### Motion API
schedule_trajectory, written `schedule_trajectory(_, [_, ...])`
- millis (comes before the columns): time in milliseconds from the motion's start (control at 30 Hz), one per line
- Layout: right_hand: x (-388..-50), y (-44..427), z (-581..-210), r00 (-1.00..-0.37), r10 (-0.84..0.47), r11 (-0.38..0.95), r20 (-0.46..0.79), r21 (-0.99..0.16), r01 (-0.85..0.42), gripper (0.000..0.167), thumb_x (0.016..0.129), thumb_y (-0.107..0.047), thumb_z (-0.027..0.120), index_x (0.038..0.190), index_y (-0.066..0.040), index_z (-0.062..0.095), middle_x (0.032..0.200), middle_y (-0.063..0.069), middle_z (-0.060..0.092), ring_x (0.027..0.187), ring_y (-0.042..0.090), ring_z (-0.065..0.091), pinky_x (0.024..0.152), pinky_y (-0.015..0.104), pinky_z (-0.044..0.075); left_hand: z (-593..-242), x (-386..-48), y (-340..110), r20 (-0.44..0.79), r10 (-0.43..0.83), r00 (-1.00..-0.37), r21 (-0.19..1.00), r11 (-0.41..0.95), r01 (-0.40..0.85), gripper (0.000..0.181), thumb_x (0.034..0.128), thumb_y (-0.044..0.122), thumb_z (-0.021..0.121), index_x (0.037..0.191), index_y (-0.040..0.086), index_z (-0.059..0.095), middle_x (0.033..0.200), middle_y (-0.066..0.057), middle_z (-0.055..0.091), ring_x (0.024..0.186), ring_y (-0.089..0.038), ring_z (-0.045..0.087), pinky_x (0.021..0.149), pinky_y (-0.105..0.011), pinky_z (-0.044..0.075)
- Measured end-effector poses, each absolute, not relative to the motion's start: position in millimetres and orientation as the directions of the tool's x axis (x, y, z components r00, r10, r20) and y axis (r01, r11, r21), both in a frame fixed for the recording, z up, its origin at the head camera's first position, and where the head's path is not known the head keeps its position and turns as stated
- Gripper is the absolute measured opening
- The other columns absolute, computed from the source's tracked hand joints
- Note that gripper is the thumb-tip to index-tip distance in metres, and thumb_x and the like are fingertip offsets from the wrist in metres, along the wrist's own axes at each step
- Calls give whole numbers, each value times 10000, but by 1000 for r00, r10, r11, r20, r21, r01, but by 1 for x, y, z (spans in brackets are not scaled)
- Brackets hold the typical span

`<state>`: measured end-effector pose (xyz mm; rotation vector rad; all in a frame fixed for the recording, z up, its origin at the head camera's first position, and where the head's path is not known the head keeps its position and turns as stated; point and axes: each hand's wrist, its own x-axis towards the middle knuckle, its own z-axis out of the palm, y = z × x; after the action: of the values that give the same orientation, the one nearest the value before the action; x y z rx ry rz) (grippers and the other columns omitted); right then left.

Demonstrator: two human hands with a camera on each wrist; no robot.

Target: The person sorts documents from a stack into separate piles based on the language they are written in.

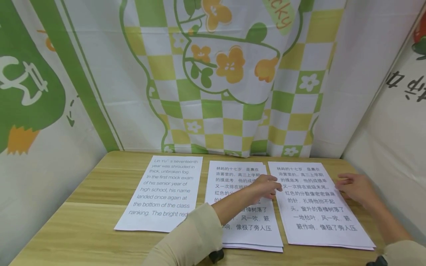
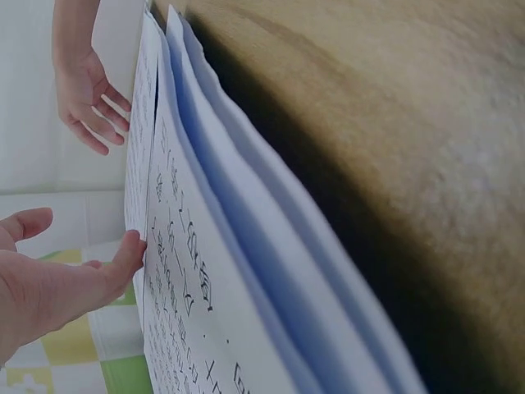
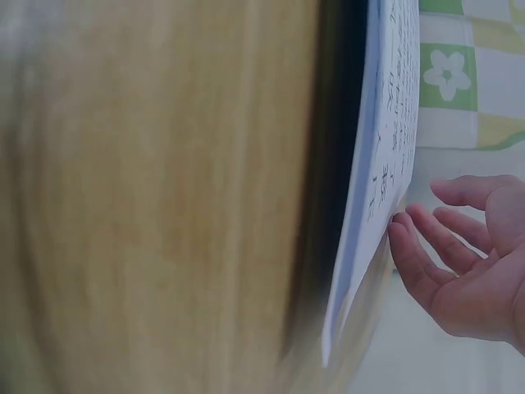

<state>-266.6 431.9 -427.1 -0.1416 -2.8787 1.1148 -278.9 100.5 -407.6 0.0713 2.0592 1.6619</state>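
Note:
Three piles of printed paper lie side by side on the wooden table. The left sheet [image 1: 163, 192] bears English text; the middle stack [image 1: 246, 236] and the right stack [image 1: 316, 207] bear Chinese text. My left hand [image 1: 264, 188] reaches over the middle stack, its fingertips by the left edge of the right stack. Beside that stack's right edge is my right hand [image 1: 356, 188], fingers loosely bent and holding nothing. In the right wrist view, fingertips of the right hand [image 3: 467, 254] come close to the paper edge [image 3: 381, 189]. The left forearm covers part of the middle stack.
The wooden table [image 1: 83, 236] runs back to a checked curtain [image 1: 216, 122] with flowers. Printed cloth hangs at the left [image 1: 30, 92] and at the right [image 1: 392, 147]. Lower sheets stick out slightly under the middle stack.

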Motion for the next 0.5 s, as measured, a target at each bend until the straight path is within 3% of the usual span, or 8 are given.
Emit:
schedule_trajectory(133, [-267, 425, -423, -994, 104, 786, 31, -616, 63, 550, 945, -51, 669, 1357, 241, 453, 1113, 384, 648, 845, 296, 692, 603, 270, 595, -408, -280, 99, -333, 352, -875, 935, 241, -260, 505, 912, 80, 713, 1401, 13, 604, 1115, -184, 670, 1092, -321, 670, 1000, -427, 577])
schedule_trajectory(333, [-266, 411, -414, -992, 84, 848, 89, -530, 25, 537, 935, -93, 685, 1340, 205, 497, 1082, 348, 664, 886, 387, 664, 657, 286, 498, -409, -286, 89, -299, 415, -859, 953, 182, -244, 441, 959, 93, 666, 1385, -2, 606, 1111, -151, 707, 1105, -332, 677, 952, -406, 604])
schedule_trajectory(500, [-265, 392, -407, -989, 45, 835, 144, -548, -42, 494, 940, -79, 685, 1327, 187, 533, 1085, 337, 680, 923, 417, 685, 617, 248, 508, -409, -292, 76, -260, 463, -847, 965, 158, -209, 433, 972, 87, 646, 1387, -27, 596, 1176, -141, 714, 1136, -340, 676, 909, -359, 620])
